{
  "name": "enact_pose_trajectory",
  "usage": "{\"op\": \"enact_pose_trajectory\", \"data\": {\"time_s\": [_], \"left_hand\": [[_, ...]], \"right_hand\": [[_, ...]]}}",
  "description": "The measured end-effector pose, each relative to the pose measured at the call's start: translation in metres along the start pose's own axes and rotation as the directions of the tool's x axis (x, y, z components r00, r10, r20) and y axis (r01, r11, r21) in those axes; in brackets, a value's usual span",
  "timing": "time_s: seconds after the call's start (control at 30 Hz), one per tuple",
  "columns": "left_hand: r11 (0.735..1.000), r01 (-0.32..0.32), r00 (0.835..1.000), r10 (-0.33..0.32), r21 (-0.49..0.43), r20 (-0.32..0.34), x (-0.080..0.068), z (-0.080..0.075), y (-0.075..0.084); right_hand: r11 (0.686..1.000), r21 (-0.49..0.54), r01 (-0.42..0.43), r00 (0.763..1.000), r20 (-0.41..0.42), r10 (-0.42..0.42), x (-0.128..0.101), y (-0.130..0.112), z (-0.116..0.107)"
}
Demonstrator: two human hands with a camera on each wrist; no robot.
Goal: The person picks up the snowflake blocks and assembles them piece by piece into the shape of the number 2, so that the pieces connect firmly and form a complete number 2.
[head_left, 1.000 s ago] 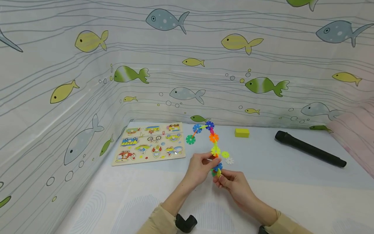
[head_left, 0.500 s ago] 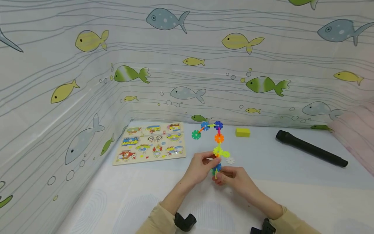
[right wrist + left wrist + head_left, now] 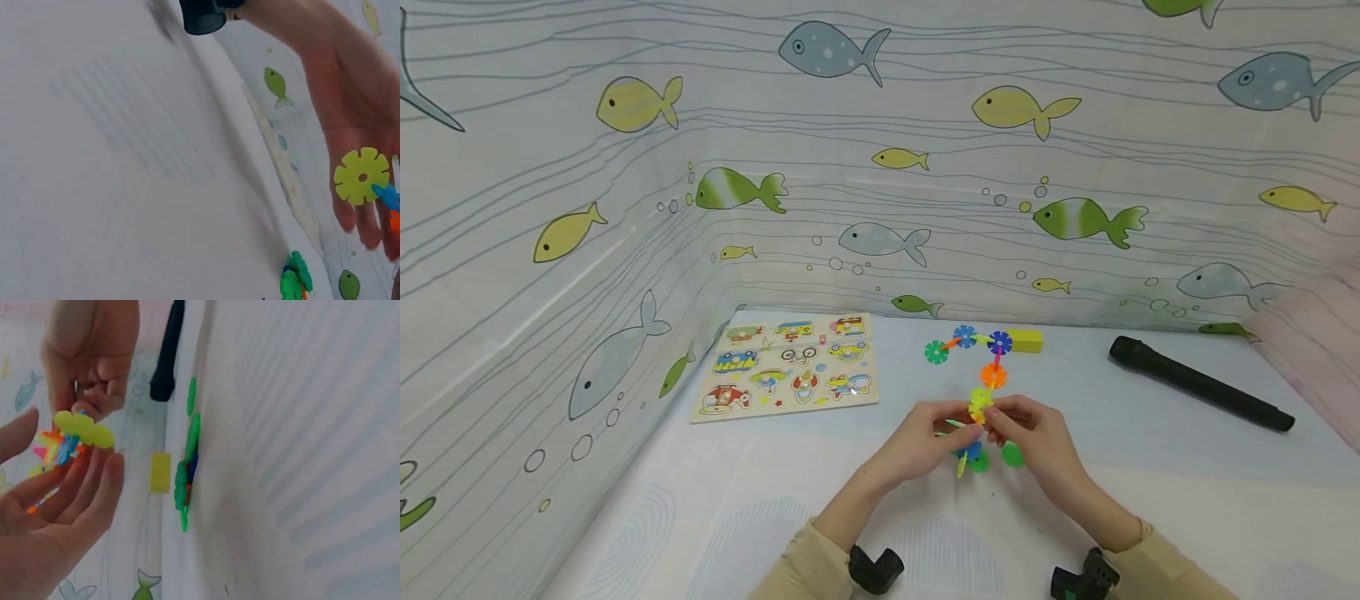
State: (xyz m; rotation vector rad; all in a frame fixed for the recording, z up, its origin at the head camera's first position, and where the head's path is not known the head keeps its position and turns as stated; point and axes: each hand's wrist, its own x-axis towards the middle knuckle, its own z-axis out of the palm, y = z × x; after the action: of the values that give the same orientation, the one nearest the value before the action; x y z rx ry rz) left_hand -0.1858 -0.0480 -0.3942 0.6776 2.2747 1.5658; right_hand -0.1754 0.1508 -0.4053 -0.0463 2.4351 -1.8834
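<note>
A chain of colourful notched plastic discs (image 3: 993,376) runs from between both hands toward the back, ending in a green disc. My left hand (image 3: 925,440) pinches the near part of the chain, around its orange and blue discs. My right hand (image 3: 1037,429) pinches the chain slightly farther along, thumb and finger at a yellow-green disc (image 3: 981,403). Below the left fingertips a yellow disc (image 3: 962,464) sticks out edge-on; it shows face-on before the left palm (image 3: 362,176) in the right wrist view. Loose green discs (image 3: 1012,454) lie on the table beneath the hands.
A wooden picture puzzle board (image 3: 786,367) lies at the back left. Behind the chain's far end is a yellow block (image 3: 1026,341). A black microphone-like stick (image 3: 1202,383) lies to the right. Fish-printed curtains (image 3: 880,200) stand round the table.
The chain has shifted right, its far end now overlapping the yellow block. My right hand has gone from the chain's near end up to the yellow-green disc. Green discs on the table have come into view.
</note>
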Motion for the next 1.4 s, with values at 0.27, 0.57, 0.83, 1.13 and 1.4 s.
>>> {"op": "enact_pose_trajectory", "data": {"time_s": [0.27,0.57,0.83,1.13,1.4], "left_hand": [[0.995,0.081,0.99,-0.074,-0.057,0.117,-0.006,-0.01,0.002],[0.999,0.02,0.997,-0.018,-0.031,0.079,-0.004,-0.011,0.004],[0.999,0.039,0.998,-0.039,0.009,0.044,-0.005,-0.011,0.004],[0.999,0.036,0.998,-0.038,-0.037,-0.042,-0.004,-0.016,0.001],[0.996,0.027,0.993,-0.036,-0.083,-0.11,-0.004,-0.016,0.002]], "right_hand": [[0.996,0.081,0.032,0.999,-0.005,-0.032,0.004,0.003,-0.009],[0.99,0.138,0.016,0.999,0.025,-0.02,0.005,0.002,-0.014],[0.997,0.078,0.012,0.998,0.054,-0.016,0.009,0.001,-0.018],[0.983,-0.169,0.064,0.992,0.119,-0.044,0.021,0.007,-0.032],[0.751,-0.637,0.176,0.954,0.298,0.03,0.022,0.02,-0.035]]}}
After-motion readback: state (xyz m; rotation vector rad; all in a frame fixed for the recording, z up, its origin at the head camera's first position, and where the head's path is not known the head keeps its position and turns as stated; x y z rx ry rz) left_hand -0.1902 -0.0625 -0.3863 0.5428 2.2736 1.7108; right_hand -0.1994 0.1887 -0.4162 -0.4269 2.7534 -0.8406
